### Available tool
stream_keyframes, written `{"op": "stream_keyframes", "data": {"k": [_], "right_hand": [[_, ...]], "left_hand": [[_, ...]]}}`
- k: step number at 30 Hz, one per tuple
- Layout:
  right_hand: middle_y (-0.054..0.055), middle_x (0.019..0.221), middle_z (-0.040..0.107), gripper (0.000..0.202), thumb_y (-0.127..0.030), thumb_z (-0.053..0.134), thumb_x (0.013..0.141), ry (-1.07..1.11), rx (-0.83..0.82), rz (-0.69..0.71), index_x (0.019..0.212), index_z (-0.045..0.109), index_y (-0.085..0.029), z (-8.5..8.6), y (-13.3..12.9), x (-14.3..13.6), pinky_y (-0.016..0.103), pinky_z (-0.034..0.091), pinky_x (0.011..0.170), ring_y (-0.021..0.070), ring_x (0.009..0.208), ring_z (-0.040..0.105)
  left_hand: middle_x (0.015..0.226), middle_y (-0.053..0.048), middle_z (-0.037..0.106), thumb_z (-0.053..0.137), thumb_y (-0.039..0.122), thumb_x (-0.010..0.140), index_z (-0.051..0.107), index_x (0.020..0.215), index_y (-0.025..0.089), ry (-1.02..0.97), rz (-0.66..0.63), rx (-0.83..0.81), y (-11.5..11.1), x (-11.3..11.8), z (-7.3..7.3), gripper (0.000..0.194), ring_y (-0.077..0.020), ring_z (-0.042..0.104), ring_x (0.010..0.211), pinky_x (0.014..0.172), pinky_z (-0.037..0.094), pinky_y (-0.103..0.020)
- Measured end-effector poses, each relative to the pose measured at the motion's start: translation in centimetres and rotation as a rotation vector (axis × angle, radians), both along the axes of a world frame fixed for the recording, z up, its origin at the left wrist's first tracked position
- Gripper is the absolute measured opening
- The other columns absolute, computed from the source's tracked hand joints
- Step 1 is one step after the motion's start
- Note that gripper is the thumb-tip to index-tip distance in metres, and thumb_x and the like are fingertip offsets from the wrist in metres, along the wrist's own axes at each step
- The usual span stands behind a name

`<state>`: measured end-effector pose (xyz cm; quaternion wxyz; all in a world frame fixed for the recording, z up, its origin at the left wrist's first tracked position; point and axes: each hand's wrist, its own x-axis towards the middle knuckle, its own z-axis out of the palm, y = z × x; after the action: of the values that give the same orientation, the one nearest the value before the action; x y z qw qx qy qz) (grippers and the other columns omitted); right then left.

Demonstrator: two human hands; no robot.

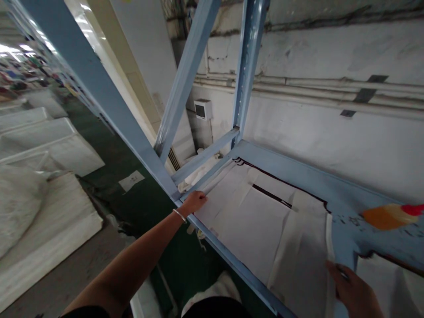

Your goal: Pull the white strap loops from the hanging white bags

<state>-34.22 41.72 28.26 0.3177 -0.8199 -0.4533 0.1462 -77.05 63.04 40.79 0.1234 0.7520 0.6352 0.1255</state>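
The left hand (194, 201), a thin bracelet (179, 215) at its wrist, rests its curled fingers on the far-left corner of the white cloth (265, 229); whether they pinch it I cannot tell. The right hand (354, 291), at lower right of the frame, grips the cloth's near-right edge, fingers closed on the fabric. The cloth lies flat at centre frame on a blue metal shelf (344, 207). It looks thin, soft and light, creased in folds, with a dark trim; corners give the surest hold. An orange-and-red brush (391, 215) lies at right.
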Motion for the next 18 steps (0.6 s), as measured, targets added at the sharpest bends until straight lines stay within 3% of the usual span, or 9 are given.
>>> {"op": "stream_keyframes", "data": {"k": [6, 9, 13, 18], "right_hand": [[0.01, 0.092, 0.075, 0.034, -0.043, 0.051, 0.077, -0.006, -0.004, -0.006, 0.096, 0.072, -0.024, 0.1, 0.9, -0.1, 0.039, 0.056, 0.068, 0.0289, 0.071, 0.07], [0.009, 0.084, 0.075, 0.031, -0.043, 0.051, 0.077, -0.003, -0.023, -0.006, 0.09, 0.072, -0.025, 0.0, 1.1, 0.1, 0.039, 0.056, 0.066, 0.0308, 0.073, 0.071], [0.006, 0.061, 0.069, 0.035, -0.046, 0.041, 0.086, 0.02, -0.077, 0.002, 0.078, 0.068, -0.026, 0.1, 1.6, 0.0, 0.038, 0.054, 0.058, 0.0283, 0.057, 0.068], [0.008, 0.059, 0.068, 0.036, -0.042, 0.04, 0.094, -0.009, -0.148, -0.007, 0.072, 0.06, -0.022, 1.1, 1.6, -1.8, 0.032, 0.049, 0.058, 0.0227, 0.052, 0.066]], "left_hand": [[0.084, -0.007, 0.07, 0.049, 0.027, 0.092, 0.069, 0.083, 0.013, 0.018, 0.016, 0.045, 0.7, 0.2, -0.6, 0.026, -0.018, 0.063, 0.082, 0.073, 0.043, -0.027], [0.088, -0.007, 0.071, 0.048, 0.028, 0.094, 0.069, 0.087, 0.013, 0.03, 0.034, 0.037, 0.6, 0.3, -0.6, 0.027, -0.0176, 0.064, 0.083, 0.073, 0.043, -0.026], [0.092, -0.009, 0.072, 0.047, 0.03, 0.095, 0.069, 0.089, 0.014, 0.069, 0.084, 0.028, 0.6, 0.6, -0.3, 0.027, -0.0183, 0.066, 0.087, 0.074, 0.044, -0.026], [0.099, -0.015, 0.071, 0.042, 0.04, 0.096, 0.064, 0.098, 0.014, 0.182, 0.118, 0.034, -0.6, 1.0, 0.4, 0.034, -0.0283, 0.068, 0.093, 0.075, 0.048, -0.034]]}}
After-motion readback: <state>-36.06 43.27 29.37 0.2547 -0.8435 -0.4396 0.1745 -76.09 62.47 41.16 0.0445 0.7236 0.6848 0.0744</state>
